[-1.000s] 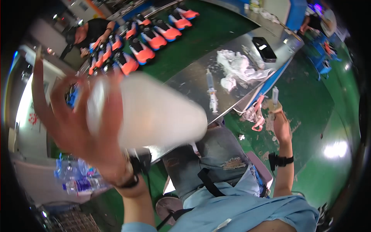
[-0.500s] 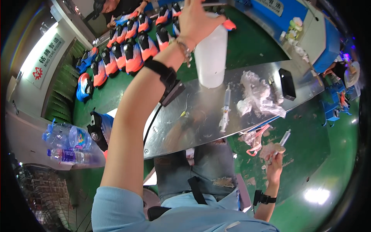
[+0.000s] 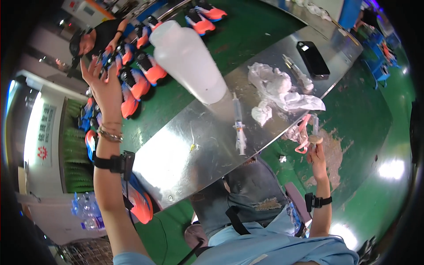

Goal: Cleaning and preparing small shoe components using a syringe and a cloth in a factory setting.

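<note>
And the left hand [image 3: 105, 90] hangs far left, fingers spread, while the right hand [image 3: 317, 158] pinches a clear syringe [image 3: 315, 126], probably light, stiff, slick, best gripped mid-length.

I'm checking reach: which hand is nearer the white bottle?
Left. The left hand is left of the white bottle, apart from it; the right hand is farther off, lower right, past the edge of the table.

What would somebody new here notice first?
Probably the big translucent-white plastic bottle, at the far side of the shiny metal tabletop. Beyond it and leftward, orange, blue and black shoes line a green surface, the left hand open before them. At right, the right hand holds up a clear plastic tube.
</note>
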The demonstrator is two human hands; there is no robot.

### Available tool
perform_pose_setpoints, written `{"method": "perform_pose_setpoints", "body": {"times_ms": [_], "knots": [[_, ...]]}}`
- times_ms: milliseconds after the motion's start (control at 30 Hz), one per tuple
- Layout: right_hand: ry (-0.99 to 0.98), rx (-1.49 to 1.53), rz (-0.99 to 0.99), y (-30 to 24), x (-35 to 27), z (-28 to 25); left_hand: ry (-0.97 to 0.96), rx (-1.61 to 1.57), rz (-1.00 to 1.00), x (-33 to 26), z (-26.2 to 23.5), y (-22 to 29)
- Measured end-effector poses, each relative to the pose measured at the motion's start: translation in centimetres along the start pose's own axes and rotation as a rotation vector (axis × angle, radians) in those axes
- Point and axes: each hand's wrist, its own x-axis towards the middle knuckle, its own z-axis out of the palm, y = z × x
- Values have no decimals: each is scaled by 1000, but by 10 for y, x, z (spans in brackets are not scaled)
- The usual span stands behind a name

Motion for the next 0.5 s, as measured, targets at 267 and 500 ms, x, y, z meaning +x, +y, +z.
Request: {"method": "perform_pose_setpoints", "body": {"times_ms": [267, 500], "knots": [[75, -200, -34, 5, 5, 35, -715, -25, 989, -91, 130, 183], [284, -212, 17, -2, 19, 38, -1119, -307, 731, -173, 216, 177]]}}
